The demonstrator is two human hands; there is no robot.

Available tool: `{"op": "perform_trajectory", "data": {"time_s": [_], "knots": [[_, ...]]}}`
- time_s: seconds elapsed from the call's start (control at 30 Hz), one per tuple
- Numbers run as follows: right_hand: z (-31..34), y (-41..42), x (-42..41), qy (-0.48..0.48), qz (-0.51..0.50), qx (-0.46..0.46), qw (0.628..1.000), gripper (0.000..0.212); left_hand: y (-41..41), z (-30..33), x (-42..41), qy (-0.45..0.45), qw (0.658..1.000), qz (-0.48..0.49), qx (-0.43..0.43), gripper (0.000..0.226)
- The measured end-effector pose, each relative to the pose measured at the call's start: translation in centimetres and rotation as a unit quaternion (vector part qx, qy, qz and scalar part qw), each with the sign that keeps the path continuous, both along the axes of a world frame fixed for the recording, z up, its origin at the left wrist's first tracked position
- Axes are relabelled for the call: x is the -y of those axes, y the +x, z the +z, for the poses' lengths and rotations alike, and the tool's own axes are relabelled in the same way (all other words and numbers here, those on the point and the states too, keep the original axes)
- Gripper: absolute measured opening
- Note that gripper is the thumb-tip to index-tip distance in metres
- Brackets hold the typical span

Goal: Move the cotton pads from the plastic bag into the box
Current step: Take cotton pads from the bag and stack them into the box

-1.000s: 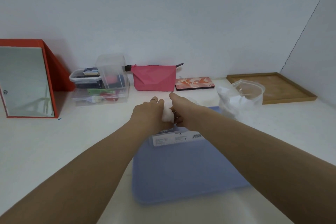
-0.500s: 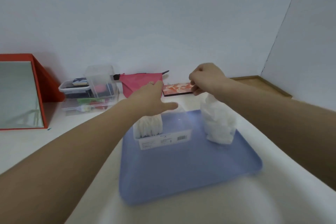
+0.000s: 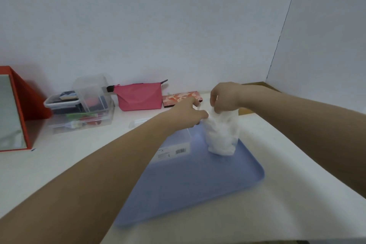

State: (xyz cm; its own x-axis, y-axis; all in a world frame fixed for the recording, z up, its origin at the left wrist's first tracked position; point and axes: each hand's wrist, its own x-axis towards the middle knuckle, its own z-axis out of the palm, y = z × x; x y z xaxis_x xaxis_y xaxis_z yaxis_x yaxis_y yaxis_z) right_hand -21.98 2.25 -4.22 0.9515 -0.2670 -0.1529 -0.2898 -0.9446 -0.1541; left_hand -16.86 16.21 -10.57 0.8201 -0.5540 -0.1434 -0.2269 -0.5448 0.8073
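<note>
hands meet at the top of the plastic bag (image 3: 221, 132), which stands upright on the blue tray (image 3: 198, 180) toward its far right side, stuffed with white cotton pads (image 3: 220, 138). right hand (image 3: 225, 97) comes down from above, fingers curled and pinching the bag's crumpled top edge. left hand (image 3: 186, 113) reaches in from the left, its fingertips at the bag's mouth and seemingly gripping the near edge of the plastic, though blur keeps the exact hold unclear. just left of the bag, also on the tray, sits the clear box (image 3: 178, 144) with a white barcode label on its front; the left forearm covers most of it, so what it contains cannot be told. tray rests on a white table (image 3: 59, 164). along the back wall stand a stack of clear storage containers (image 3: 83, 105), a pink zip pouch (image 3: 140, 97) and a flat floral-patterned case (image 3: 182, 98). an orange-framed mirror (image 3: 11, 113) leans at the far left edge.
</note>
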Motion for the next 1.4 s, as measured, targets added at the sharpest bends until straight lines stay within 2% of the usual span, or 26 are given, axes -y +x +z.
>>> {"op": "perform_trajectory", "data": {"time_s": [0.13,0.27,0.43,0.6,0.67,0.8,0.9,0.97,1.07,1.13,1.2,1.3,1.4], "knots": [[-0.5,0.4,-0.1,-0.051,0.005,-0.052,0.997,0.043,-0.1,-0.1,0.1,0.006,1.000,0.000,0.002,0.047],[-0.7,0.5,-0.1,-0.018,-0.013,-0.052,0.998,0.047,-0.2,0.0,-0.2,0.010,1.000,-0.004,0.006,0.046],[0.4,-0.1,0.0,0.098,-0.045,-0.025,0.994,0.060,0.2,0.5,-1.0,-0.001,1.000,0.012,0.021,0.060],[3.0,-1.1,0.0,0.195,-0.036,0.032,0.980,0.061,0.6,1.8,-1.3,-0.103,0.993,0.054,-0.004,0.034],[4.1,-1.6,-0.3,0.284,-0.034,0.030,0.958,0.052,0.4,3.0,-1.3,-0.159,0.985,0.040,-0.046,0.018],[4.7,-1.7,-1.1,0.433,-0.039,0.003,0.900,0.048,0.2,4.6,-1.8,-0.251,0.960,0.042,-0.118,0.023],[4.2,-1.7,-1.6,0.468,-0.047,-0.002,0.882,0.051,0.3,4.6,-2.4,-0.235,0.969,0.060,-0.049,0.008],[3.9,-1.7,-1.5,0.473,-0.045,0.006,0.880,0.055,0.3,4.6,-2.8,-0.213,0.973,0.093,-0.004,0.008],[3.2,-1.4,-0.9,0.399,-0.043,0.040,0.915,0.050,0.5,4.3,-3.4,-0.211,0.970,0.122,-0.002,0.014],[2.6,-1.1,-0.8,0.251,-0.034,0.040,0.967,0.043,0.7,4.0,-3.7,-0.208,0.971,0.115,-0.004,0.015],[1.9,-1.0,-0.9,0.084,-0.014,0.018,0.996,0.043,0.8,3.8,-3.9,-0.189,0.976,0.104,0.011,0.016],[0.2,-0.9,-1.5,-0.056,0.030,-0.015,0.998,0.035,0.6,3.7,-3.9,-0.151,0.984,0.085,0.040,0.033],[-1.3,-0.7,-1.9,-0.083,0.022,-0.040,0.995,0.039,0.1,3.8,-3.8,-0.145,0.986,0.080,0.012,0.040]]}}
